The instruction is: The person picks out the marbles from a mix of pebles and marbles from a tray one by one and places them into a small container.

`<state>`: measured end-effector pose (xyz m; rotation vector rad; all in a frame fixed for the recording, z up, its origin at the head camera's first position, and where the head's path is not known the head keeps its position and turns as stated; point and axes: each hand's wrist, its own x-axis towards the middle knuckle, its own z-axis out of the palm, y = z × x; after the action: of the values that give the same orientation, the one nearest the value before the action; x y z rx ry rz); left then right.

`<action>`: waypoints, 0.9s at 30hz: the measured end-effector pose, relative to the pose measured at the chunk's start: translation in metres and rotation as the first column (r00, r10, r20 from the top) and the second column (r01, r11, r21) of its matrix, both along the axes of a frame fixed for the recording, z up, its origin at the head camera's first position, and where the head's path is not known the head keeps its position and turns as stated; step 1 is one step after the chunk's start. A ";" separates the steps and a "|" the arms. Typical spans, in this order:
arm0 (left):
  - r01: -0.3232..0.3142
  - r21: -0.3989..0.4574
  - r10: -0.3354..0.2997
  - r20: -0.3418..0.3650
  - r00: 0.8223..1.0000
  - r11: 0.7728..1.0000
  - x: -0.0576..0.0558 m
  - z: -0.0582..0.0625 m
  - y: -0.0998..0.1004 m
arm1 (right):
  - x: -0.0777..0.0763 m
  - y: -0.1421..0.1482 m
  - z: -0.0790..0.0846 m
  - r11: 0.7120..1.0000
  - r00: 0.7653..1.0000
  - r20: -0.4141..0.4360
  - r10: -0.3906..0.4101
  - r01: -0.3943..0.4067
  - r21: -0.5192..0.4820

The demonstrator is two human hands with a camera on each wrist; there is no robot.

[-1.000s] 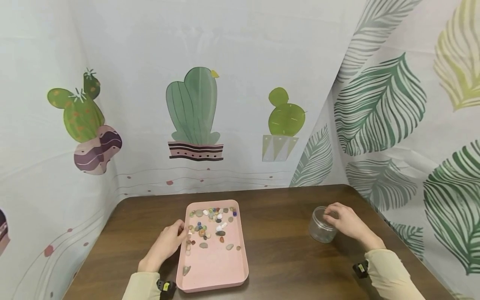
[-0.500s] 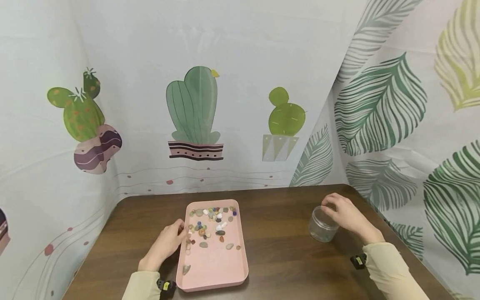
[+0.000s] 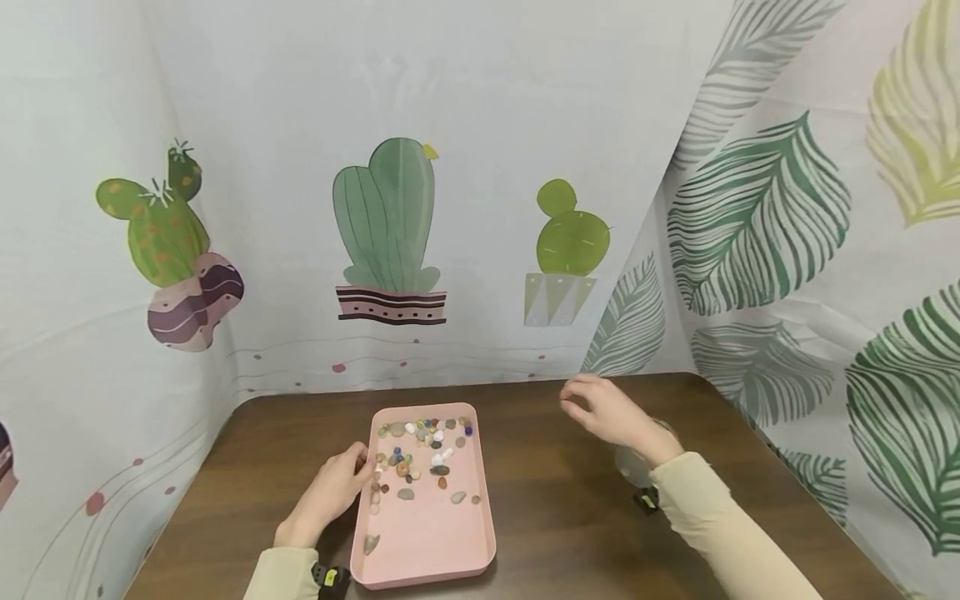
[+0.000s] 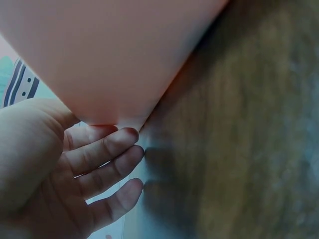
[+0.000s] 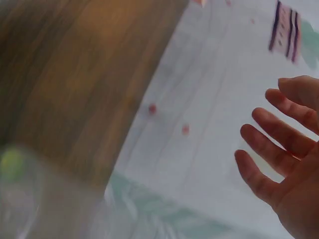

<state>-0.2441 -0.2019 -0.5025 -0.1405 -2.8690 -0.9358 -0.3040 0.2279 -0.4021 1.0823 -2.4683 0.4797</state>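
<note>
A pink tray (image 3: 431, 546) lies on the table, with several small stones and glass beads (image 3: 437, 436) scattered mostly over its far half. At its left rim my left hand (image 3: 330, 487) holds the wall. In the left wrist view, the thumb passes behind the pink wall (image 4: 114, 59) and the curved fingers (image 4: 102, 152) sit at its outer side. My right hand (image 3: 611, 412) hovers above the table, between tray and jar, its fingers relaxed. Nothing shows in that hand (image 5: 294, 154) in the right wrist view. A clear round jar (image 3: 632, 468) stands partly hidden behind the right forearm.
The dark wooden table (image 3: 540, 500) ends at the back against a hanging cloth (image 3: 480, 250) printed with cacti and leaves. Another cloth side with large leaves closes off the right. A blurred green spot (image 5: 12, 164) shows near the jar in the right wrist view.
My right hand has left the jar's mouth and moved left toward the tray. My left hand stays at the tray's left rim, and the stones lie as before.
</note>
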 end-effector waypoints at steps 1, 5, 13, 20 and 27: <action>-0.001 0.001 0.001 0.003 1.000 1.000 0.001 0.000 0.000 | -0.002 -0.009 -0.002 1.000 1.000 0.009 0.012 -0.012 0.016; -0.004 -0.006 0.004 0.007 1.000 1.000 0.002 0.001 -0.001 | -0.008 -0.042 -0.009 0.996 0.998 0.043 0.046 -0.049 0.080; 0.005 0.000 -0.005 -0.002 1.000 1.000 0.001 0.003 0.002 | -0.019 -0.091 -0.029 0.980 0.995 0.068 0.070 -0.081 0.182; 0.004 0.005 -0.004 0.013 1.000 1.000 0.003 0.005 0.003 | -0.026 -0.122 -0.041 0.977 0.987 0.143 0.077 -0.104 0.189; 0.007 0.005 -0.007 0.006 1.000 1.000 0.001 0.003 0.002 | -0.032 -0.152 -0.039 0.966 0.985 0.133 0.112 -0.139 0.216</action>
<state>-0.2428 -0.1997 -0.4993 -0.1474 -2.8735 -0.9470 -0.3363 0.0758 -0.4415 1.3425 -2.6188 0.3147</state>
